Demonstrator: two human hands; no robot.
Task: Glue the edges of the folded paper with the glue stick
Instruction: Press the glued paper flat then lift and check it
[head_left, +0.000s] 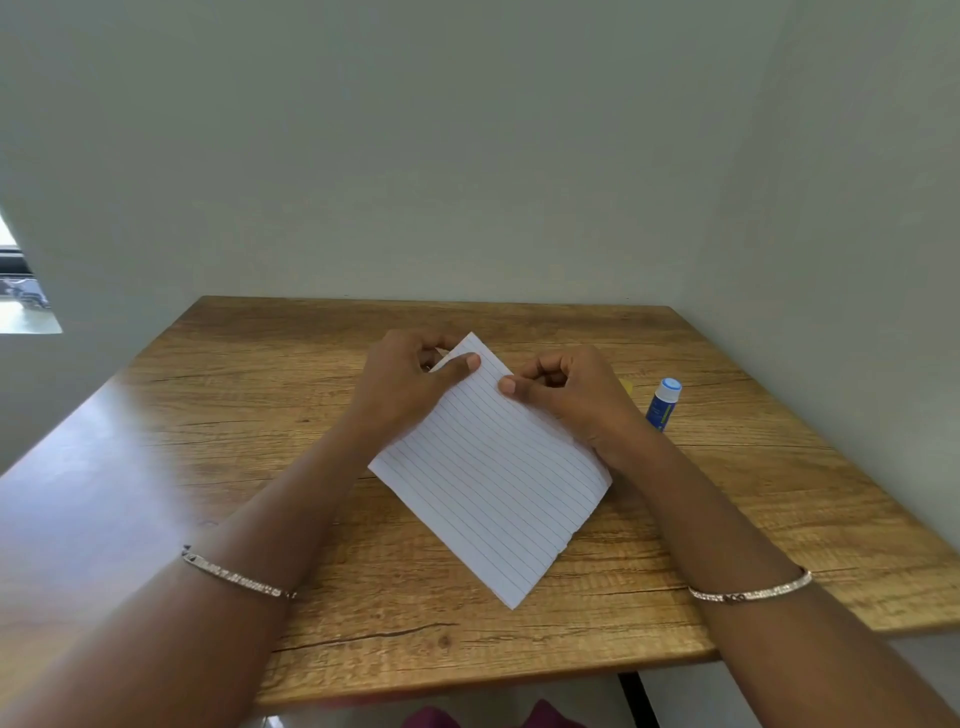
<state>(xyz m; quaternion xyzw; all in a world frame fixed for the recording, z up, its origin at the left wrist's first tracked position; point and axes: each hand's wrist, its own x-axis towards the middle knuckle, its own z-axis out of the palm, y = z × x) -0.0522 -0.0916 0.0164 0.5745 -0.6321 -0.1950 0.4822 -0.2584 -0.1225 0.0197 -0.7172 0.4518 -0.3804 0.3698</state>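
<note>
Paper (493, 483): folded, lined, mid-worktop (234, 426), lying diamond-wise.
Left grip (410, 384): pinching its 12 o'clock corner.
Right grip (576, 400): pinching the 1 o'clock edge.
Glue stick (663, 402): 3 o'clock of the right grip, untouched.

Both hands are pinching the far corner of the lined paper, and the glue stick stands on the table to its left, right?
Not left: the head view shows the glue stick standing on the table right of the lined paper, beside the right hand. The rest holds.
</note>
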